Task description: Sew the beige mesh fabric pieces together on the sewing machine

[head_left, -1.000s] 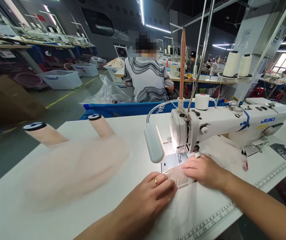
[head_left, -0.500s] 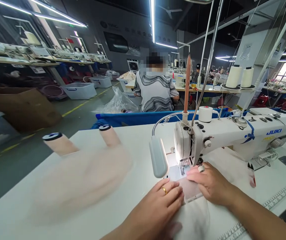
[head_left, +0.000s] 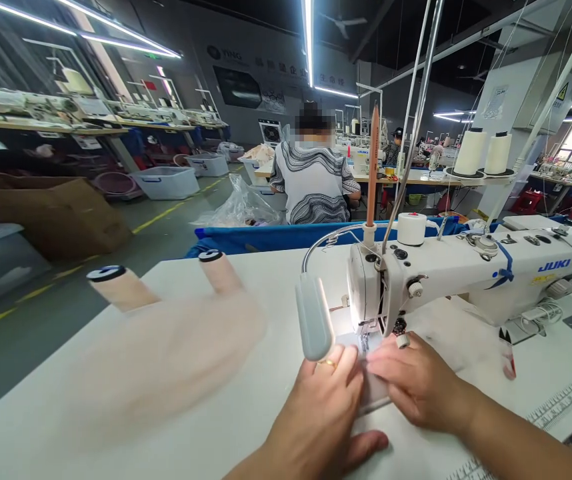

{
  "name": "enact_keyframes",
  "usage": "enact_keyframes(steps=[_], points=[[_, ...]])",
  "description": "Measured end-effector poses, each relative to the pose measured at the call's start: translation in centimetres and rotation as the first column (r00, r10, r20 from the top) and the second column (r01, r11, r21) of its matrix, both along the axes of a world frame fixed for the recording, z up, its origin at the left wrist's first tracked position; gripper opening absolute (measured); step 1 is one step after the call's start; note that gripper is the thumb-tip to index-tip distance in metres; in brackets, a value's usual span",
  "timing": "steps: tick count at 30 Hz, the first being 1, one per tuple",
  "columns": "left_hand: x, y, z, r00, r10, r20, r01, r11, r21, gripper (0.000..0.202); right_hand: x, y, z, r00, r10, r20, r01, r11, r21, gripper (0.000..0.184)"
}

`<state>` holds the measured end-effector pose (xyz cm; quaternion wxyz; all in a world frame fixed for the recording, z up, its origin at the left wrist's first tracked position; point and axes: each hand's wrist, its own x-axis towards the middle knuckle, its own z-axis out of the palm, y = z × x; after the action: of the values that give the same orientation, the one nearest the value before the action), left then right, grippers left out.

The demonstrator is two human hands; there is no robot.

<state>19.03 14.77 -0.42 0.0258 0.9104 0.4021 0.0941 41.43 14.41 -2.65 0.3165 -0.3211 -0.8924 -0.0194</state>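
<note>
Under the needle area of a white sewing machine (head_left: 433, 267) lies a piece of pale sheer fabric (head_left: 375, 393). My left hand (head_left: 323, 400), with a gold-coloured ring, rests on the fabric's left side, fingers stretched forward and thumb apart. On the other side my right hand (head_left: 419, 380) holds the fabric close to the presser foot (head_left: 365, 341), its fingers drawn together. Its fingertips are slightly blurred. More pale sheer fabric (head_left: 453, 330) lies behind my right hand. A lamp (head_left: 313, 319) on a bent neck hangs just above my left fingers.
Two thread cones (head_left: 123, 288) and a blurred heap of pale fabric (head_left: 166, 360) occupy the table's left side. Red-handled thread snips (head_left: 507, 353) and a ruler strip (head_left: 566, 400) lie at the right. Ahead, a person (head_left: 315, 177) sits facing away beyond a blue cloth (head_left: 266, 240).
My left hand has slid forward toward the presser foot, its thumb now spread out. My right hand has shifted slightly, staying on the fabric. The view has turned a little.
</note>
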Motion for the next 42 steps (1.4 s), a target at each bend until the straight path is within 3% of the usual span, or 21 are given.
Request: enact_keyframes(steps=[3, 6, 11, 15, 22, 25, 28, 31, 36, 39, 42], points=[[0.4, 0.0, 0.7, 0.996, -0.042, -0.084, 0.032, 0.994, -0.108, 0.060, -0.3, -0.2, 0.0, 0.990, -0.032, 0.138, 0.043, 0.996, -0.074, 0.025], [0.0, 0.3, 1.1, 0.996, -0.040, -0.075, 0.024, 0.979, -0.201, 0.060, -0.1, 0.2, 0.0, 0.970, -0.113, 0.214, 0.139, 0.984, -0.112, 0.032], [-1.5, 1.5, 1.0, 0.998, -0.059, -0.034, 0.049, 0.968, -0.246, 0.067, 0.5, 1.3, 0.1, 0.968, -0.173, 0.180, 0.186, 0.981, -0.062, 0.037], [-1.8, 1.6, 1.0, 0.994, -0.108, -0.019, 0.101, 0.967, -0.232, 0.069, 0.6, 1.2, 0.0, 0.978, -0.176, 0.114, 0.178, 0.984, -0.002, 0.026], [-0.7, 0.5, 0.5, 0.998, 0.071, -0.002, -0.067, 0.940, -0.336, 0.050, -0.2, 0.0, 0.1, 0.980, -0.044, 0.196, 0.074, 0.986, -0.151, 0.033], [-1.2, 0.5, 0.1, 0.996, 0.039, 0.086, -0.012, 0.957, -0.290, 0.050, -0.2, 0.2, 0.2, 0.972, -0.068, 0.224, 0.103, 0.984, -0.146, 0.026], [-2.1, 0.6, 0.9, 0.984, -0.090, 0.152, 0.129, 0.954, -0.269, 0.052, 0.2, 0.5, 0.1, 0.971, -0.100, 0.218, 0.125, 0.987, -0.105, 0.022], [-2.6, 0.8, 1.6, 0.980, -0.131, 0.147, 0.172, 0.936, -0.308, 0.058, 0.4, 0.8, -0.1, 0.972, -0.128, 0.198, 0.146, 0.986, -0.078, 0.023], [-2.1, 0.7, -0.6, 0.993, -0.082, 0.081, 0.101, 0.960, -0.260, 0.094, 0.6, 0.7, 0.1, 0.972, -0.181, 0.148, 0.192, 0.979, -0.067, 0.036], [-2.1, 0.3, -1.9, 0.997, -0.037, 0.069, 0.050, 0.980, -0.193, 0.097, 0.3, 0.2, 0.4, 0.985, -0.074, 0.156, 0.092, 0.989, -0.114, 0.042], [-2.6, 0.0, -1.9, 0.992, -0.070, 0.105, 0.086, 0.984, -0.154, 0.097, 0.2, 0.0, 0.5, 0.981, -0.029, 0.192, 0.066, 0.980, -0.185, 0.046]])
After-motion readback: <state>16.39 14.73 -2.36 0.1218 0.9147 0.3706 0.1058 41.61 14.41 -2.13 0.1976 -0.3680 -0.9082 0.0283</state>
